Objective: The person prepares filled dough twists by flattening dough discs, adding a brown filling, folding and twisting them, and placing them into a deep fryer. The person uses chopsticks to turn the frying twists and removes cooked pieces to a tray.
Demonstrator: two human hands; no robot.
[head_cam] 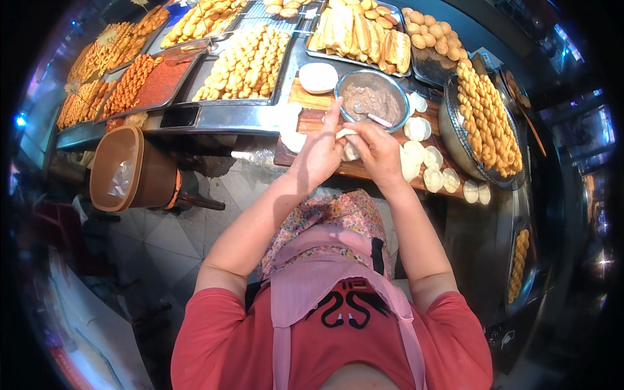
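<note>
Between my two hands, above the near edge of a wooden board [312,122], is a small piece of pale dough [347,132]. My left hand [321,151] supports it with the index finger stretched out. Fingertips of my right hand [374,146] pinch its upper edge. Whether filling is inside cannot be seen. Just beyond my hands stands a steel bowl [407,109] of brownish crumbly filling [369,97], with a spoon [379,120] resting in it. Flat dough rounds [412,158] and pale dough pieces [433,179] lie to the right of my right hand.
A white bowl [318,78] stands behind the board. Trays of fried dough twists [248,63] and pastries [363,36] line the back. At right, more twists [487,122] sit on a rack over a large bowl. A brown bin [117,168] is lower left.
</note>
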